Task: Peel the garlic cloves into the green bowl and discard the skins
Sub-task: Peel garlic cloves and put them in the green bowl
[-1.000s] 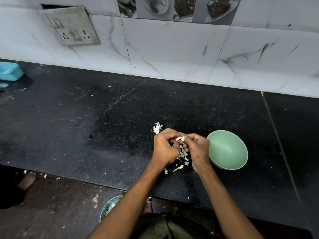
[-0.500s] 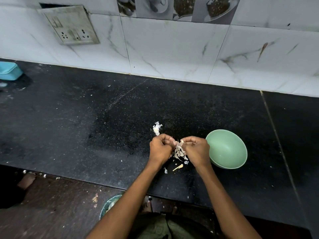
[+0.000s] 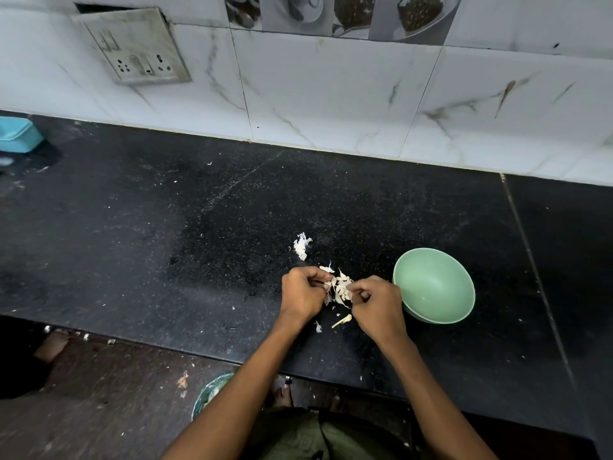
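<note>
My left hand [image 3: 303, 293] and my right hand [image 3: 376, 302] hover just above the black counter [image 3: 166, 254], fingers curled. Between them lies a heap of white garlic skins [image 3: 340, 288]. My left fingertips pinch a bit of skin or a clove at the heap's left edge; the right thumb and finger pinch a piece at its right edge. What exactly each holds is too small to tell. The green bowl [image 3: 434, 285] stands just right of my right hand and looks empty. A garlic stem [image 3: 342, 321] and a skin scrap [image 3: 318, 327] lie below the heap.
A larger tuft of garlic skin [image 3: 301, 246] lies behind my left hand. A blue box [image 3: 16, 134] sits at the far left by the tiled wall. A round green bin [image 3: 210, 391] stands on the floor under the counter edge.
My hands have dropped lower and drawn slightly apart, so the heap of skins between them now shows. The bowl has not moved.
</note>
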Tool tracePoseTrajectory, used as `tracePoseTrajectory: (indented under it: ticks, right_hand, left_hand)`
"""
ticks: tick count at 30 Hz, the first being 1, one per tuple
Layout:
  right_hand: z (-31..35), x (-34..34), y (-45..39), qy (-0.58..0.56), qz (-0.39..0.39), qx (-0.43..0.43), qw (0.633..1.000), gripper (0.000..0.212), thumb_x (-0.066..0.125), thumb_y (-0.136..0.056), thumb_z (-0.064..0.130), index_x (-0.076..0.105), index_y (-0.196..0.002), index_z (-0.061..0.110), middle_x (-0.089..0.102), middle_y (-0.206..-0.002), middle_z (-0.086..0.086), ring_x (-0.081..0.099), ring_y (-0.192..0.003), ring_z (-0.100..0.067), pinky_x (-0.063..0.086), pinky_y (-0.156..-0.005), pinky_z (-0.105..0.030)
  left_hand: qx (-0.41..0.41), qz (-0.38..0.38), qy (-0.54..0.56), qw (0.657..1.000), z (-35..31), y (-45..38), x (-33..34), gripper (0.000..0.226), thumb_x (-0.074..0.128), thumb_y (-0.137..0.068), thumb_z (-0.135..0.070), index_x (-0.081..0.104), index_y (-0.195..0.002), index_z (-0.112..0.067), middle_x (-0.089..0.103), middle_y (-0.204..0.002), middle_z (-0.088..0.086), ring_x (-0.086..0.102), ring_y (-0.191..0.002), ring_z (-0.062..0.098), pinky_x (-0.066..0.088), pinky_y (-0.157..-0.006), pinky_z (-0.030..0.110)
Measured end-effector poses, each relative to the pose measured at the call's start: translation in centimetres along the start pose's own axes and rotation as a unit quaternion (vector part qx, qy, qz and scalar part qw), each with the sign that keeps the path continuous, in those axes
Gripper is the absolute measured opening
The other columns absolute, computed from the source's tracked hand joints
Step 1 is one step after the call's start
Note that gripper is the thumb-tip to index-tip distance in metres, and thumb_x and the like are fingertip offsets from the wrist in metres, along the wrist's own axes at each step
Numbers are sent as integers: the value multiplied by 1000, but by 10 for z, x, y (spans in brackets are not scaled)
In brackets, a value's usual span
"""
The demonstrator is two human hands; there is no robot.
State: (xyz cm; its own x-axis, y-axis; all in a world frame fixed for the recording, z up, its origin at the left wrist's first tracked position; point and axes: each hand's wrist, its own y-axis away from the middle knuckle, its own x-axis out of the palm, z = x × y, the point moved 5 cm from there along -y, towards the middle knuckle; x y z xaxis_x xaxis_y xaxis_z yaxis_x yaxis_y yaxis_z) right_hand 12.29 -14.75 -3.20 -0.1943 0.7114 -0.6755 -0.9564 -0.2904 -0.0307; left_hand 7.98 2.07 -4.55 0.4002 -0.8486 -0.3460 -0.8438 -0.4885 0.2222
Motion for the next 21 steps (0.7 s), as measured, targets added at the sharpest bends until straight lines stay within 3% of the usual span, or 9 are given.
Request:
tracePoseTrajectory:
  ticks: [2, 6, 8, 11, 15, 18, 21]
  right_hand:
    - [-1, 3, 8, 10, 33, -31, 999, 26, 76, -79, -4, 82, -92, 19, 66, -87, 4, 58, -73, -9, 50, -68, -16]
    - [-8, 13, 20, 105, 137, -59, 983, 27, 82, -82, 16, 77, -108, 23, 59, -97, 9, 50, -96, -12, 48, -84, -29]
    - [-12, 19, 25, 137, 165, -58, 975, 25, 77, -85, 12, 77, -108, 23, 59, -101, 8, 51, -102, -15, 49, -86, -32]
    - [-21, 20, 27, 131, 152, -43, 979, 23, 69, -86, 0, 75, -95, 21, 57, -95, 5, 55, -96, -17, 50, -80, -34]
    - [-28, 19, 25, 38, 115, -6, 993, 30, 70, -82, -10, 72, -84, 20, 59, -88, 7, 59, -80, -7, 48, -71, -21]
    - [-27, 16, 21, -67, 62, 29, 995, 24, 75, -83, -6, 72, -82, 18, 67, -84, 7, 62, -75, -2, 48, -69, -18]
    - [-22, 15, 16, -165, 62, 79, 981, 20, 73, -89, -1, 71, -86, 18, 71, -81, 4, 63, -71, -1, 49, -63, -19]
  left_hand:
    - [12, 10, -8, 1000, 1, 1, -1, 42, 68, -74, 20, 78, -79, -20, 75, -81, -9, 71, -72, 9, 60, -71, 23]
    - [31, 32, -29, 999, 4, 6, 1, 37, 67, -71, 20, 78, -83, -13, 75, -82, -7, 69, -65, 5, 58, -66, 19]
    - [44, 34, -37, 998, 6, 8, 3, 35, 71, -72, 18, 78, -83, -15, 75, -83, -8, 68, -66, 2, 57, -66, 18]
    - [49, 39, -42, 997, 7, 11, 4, 34, 73, -73, 16, 78, -83, -16, 75, -82, -9, 67, -66, -1, 57, -67, 16]
    - [44, 66, -16, 997, 8, 15, 6, 27, 75, -78, 10, 78, -83, -16, 75, -81, -6, 69, -74, 6, 57, -72, 18]
    - [47, 106, -12, 993, 6, 19, 10, 16, 80, -80, 1, 79, -86, -14, 76, -79, -2, 65, -68, 0, 53, -68, 15]
    - [37, 121, -18, 992, 8, 21, 12, 14, 80, -83, -5, 77, -80, -18, 72, -70, 4, 60, -60, 5, 55, -61, 30]
